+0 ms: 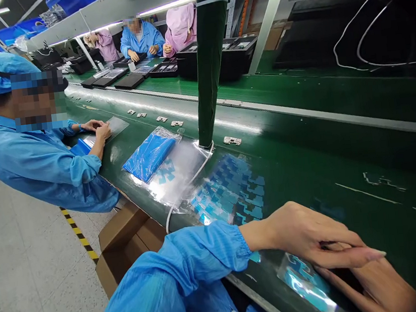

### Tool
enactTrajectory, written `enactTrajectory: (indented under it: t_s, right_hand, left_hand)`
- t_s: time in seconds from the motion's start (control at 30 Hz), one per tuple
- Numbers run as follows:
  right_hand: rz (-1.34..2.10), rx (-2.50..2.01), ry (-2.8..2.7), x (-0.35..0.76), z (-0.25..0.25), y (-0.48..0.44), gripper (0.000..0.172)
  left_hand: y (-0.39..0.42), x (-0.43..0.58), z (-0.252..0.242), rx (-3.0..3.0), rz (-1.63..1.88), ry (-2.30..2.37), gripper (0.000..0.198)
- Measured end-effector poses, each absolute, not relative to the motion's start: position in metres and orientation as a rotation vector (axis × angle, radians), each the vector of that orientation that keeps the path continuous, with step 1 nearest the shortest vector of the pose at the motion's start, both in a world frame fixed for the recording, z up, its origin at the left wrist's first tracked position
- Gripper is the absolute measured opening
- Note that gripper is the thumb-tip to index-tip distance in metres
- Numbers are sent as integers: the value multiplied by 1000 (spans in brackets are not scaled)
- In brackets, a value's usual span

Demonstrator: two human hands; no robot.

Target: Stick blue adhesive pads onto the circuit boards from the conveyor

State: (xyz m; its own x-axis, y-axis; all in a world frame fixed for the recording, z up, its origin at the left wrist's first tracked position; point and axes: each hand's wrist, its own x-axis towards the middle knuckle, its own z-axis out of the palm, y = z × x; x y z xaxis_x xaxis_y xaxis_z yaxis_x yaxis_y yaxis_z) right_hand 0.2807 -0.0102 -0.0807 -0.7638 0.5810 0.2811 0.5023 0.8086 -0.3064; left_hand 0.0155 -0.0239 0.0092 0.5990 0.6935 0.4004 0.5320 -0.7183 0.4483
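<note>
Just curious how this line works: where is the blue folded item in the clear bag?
In the head view, the blue folded item lies on the green conveyor belt, left of the dark green post, near the seated co-worker's hands.

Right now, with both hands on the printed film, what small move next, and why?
Probably firm the pinch on the clear printed film between the left hand and right hand: it looks thin and glossy, lying on the green belt, and could slip.

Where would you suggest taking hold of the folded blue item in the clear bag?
Grip the folded blue item across its middle from above: it lies flat on the green belt, its fold likely firmer than the loose, crinkled film.
</note>
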Motion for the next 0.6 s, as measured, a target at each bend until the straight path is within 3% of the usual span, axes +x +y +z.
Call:
enactTrajectory:
  t_s: [0.1,0.2,0.4,0.6]
  right_hand:
    - [273,-846,-2665,300,-84,-10,69]
    - [184,-893,-2662,282,-84,-2,69]
    - [129,-920,-2677,246,-79,10,69]
    - [147,-907,-2683,247,-90,6,72]
  left_hand:
    - [-11,16,7,2398,808,1200,46]
    - [-2,11,5,2269,802,1565,46]
    - [-37,-17,-11,1995,295,2105,87]
    - [-61,-59,-36,2034,202,2233,86]
